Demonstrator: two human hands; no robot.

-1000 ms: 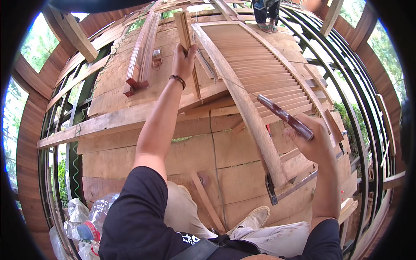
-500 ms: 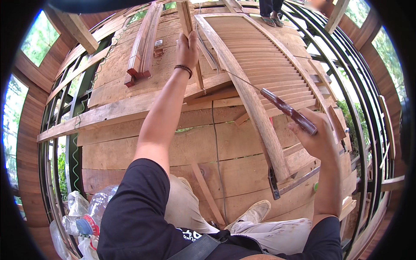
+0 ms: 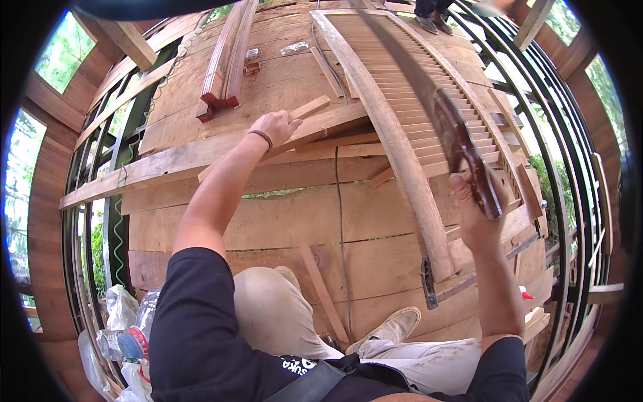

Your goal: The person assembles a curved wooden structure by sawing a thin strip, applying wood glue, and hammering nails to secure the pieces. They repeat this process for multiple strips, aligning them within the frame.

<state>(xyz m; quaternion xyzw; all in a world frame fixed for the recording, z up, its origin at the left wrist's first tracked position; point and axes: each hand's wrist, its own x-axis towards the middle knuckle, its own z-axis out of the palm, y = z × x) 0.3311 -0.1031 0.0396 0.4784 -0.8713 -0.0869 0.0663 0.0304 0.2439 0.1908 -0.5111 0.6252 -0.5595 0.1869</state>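
Observation:
A narrow wooden strip (image 3: 311, 108) lies slantwise over a long wooden beam (image 3: 154, 169). My left hand (image 3: 273, 127) is closed around the strip near its far end. On the right, my right hand (image 3: 481, 208) grips the brown handle of a handsaw (image 3: 461, 134). The saw is raised, its blade pointing up and away over a louvered wooden panel (image 3: 375, 127), clear of the strip. My fingers hide part of the strip and of the saw handle.
Reddish-brown timber lengths (image 3: 228, 67) lie at the far left on the plank floor (image 3: 295, 221). A cable (image 3: 339, 221) crosses the planks. Plastic bottles (image 3: 137, 338) stand at my left. Another person's feet (image 3: 432, 24) show at the far right. A loose stick (image 3: 325, 291) lies near my shoe.
My left hand came down and nearer, bringing the strip from upright to slanting across the beam. The saw turned so its blade's flat side shows, still in my right hand.

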